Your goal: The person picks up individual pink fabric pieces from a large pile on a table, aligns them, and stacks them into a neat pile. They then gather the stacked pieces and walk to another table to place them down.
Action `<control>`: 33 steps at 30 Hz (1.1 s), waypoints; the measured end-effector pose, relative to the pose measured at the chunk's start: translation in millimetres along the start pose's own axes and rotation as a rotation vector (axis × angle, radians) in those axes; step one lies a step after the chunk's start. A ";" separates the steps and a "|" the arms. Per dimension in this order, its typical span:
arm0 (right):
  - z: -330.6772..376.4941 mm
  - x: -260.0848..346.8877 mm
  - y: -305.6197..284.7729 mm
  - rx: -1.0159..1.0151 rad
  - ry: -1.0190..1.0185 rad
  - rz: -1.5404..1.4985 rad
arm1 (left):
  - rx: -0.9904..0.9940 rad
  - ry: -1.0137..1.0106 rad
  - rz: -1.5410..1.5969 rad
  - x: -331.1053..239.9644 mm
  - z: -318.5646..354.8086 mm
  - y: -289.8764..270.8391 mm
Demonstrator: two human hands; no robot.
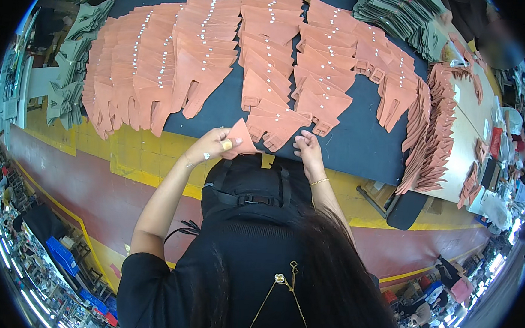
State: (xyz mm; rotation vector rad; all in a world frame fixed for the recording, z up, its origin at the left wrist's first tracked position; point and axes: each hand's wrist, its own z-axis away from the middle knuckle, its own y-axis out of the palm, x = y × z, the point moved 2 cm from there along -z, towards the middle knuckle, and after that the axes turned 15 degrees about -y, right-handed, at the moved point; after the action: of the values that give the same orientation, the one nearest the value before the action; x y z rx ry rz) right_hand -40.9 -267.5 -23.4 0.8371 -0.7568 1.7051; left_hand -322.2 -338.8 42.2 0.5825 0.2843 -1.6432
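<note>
Dark bench point(360, 140) loaded with rows of overlapping terracotta cut pieces point(160, 61). Left hand point(212, 146) fingers pinched shut on one triangular terracotta piece point(242, 136), lifted near the bench edge. Right hand point(307, 152) fingers loosely spread, touching a flat piece point(277, 126).

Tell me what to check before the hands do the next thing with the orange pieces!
1. Left hand has a firm grip on one orange piece: ok, fingers pinch its edge.
2. Right hand is free: ok, it holds nothing and rests by the nearest laid piece.
3. Only one piece is in the grip, not two stuck together: cannot tell.
4. Rows of orange pieces overlap neatly on the dark mat: ok.
5. Bare mat beside the last piece: ok, dark mat shows to its right.
6. Black bag at the waist is away from the pieces: ok, it sits below the mat's edge.
</note>
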 end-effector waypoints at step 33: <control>-1.7 -7.3 20.2 -0.050 -0.057 -0.356 | 0.051 0.052 0.682 29.3 -61.5 -0.8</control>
State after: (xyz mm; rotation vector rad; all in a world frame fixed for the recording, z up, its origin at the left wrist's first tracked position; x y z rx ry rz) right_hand -59.0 -275.1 -32.0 0.9277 -0.6420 1.3456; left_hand -312.1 -332.6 -24.8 0.6703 0.0644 -0.9795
